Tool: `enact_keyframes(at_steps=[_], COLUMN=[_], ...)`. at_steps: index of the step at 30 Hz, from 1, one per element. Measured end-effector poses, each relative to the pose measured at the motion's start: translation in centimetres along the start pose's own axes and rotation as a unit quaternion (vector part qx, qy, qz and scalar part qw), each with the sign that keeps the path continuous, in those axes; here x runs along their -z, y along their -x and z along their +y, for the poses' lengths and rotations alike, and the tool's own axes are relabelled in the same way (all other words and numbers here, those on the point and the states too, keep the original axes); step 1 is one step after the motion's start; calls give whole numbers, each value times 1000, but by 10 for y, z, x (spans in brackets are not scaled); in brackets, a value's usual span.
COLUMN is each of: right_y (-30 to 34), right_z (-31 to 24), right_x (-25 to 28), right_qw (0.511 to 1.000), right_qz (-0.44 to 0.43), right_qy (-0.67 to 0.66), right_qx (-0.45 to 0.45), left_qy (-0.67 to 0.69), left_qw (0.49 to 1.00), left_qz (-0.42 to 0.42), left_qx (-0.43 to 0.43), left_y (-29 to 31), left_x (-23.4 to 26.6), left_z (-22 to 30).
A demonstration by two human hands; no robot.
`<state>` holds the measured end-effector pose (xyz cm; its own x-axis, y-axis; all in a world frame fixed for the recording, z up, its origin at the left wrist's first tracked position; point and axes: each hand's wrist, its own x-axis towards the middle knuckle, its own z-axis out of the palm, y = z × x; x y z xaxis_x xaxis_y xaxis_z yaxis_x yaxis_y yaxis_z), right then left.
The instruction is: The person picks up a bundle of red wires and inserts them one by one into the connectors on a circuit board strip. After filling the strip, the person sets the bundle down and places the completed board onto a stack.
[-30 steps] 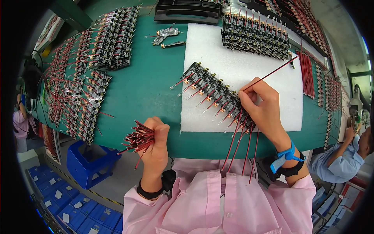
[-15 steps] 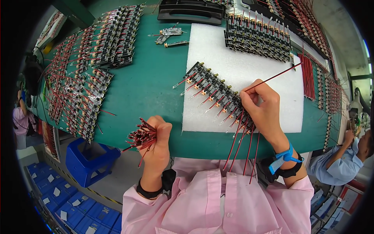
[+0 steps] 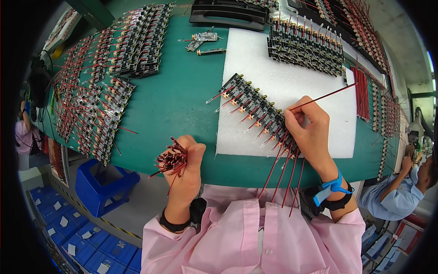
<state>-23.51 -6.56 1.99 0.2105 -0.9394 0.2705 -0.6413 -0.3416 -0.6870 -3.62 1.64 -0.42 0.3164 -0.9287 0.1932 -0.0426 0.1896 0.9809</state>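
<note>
Green covers the bench (image 3: 182, 100) that fills the middle of the frame, with a white foam sheet (image 3: 335, 139) lying right of centre. On the sheet a row of small circuit boards (image 3: 258, 107) slants from upper left to lower right, short red wires and clear bulbs sticking out along its lower-left side. From its lower end, long red wires (image 3: 269, 176) run down past the bench edge toward a pink shirt (image 3: 223, 237). The right hand (image 3: 311, 130), right of centre, has thumb and fingers pinched on a single dark red wire (image 3: 335, 92), whose free end points to the upper right; its other end is by the row, though I cannot tell whether it touches a board. The left hand (image 3: 189, 169), below centre, is closed around a bundle of dark red wires (image 3: 171, 160), cut ends facing left. More boards stand in rows at the upper left (image 3: 139, 41) and upper right (image 3: 305, 45). A blue stool (image 3: 93, 187) stands at the lower left, above blue boxes (image 3: 86, 246)
</note>
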Motion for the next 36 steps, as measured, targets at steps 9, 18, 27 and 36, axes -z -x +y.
enact_keyframes(at_steps=[9, 18, 27, 36], right_y=[-6, -7, -9, -39], right_z=[-10, -22, -25, -72], right_x=[10, 17, 31, 33], right_qw=[986, 951, 935, 970], right_qz=[-42, -120, -163, -197], right_qy=[108, 223, 234, 10], right_qx=[117, 178, 211, 141], left_qy=[4, 18, 293, 517], left_qw=[1000, 999, 954, 829], left_qz=[-2, 23, 22, -114], left_qx=[2, -13, 59, 182], left_y=[0, -2, -24, -48], left_x=[0, 0, -2, -36], left_z=[0, -3, 23, 32])
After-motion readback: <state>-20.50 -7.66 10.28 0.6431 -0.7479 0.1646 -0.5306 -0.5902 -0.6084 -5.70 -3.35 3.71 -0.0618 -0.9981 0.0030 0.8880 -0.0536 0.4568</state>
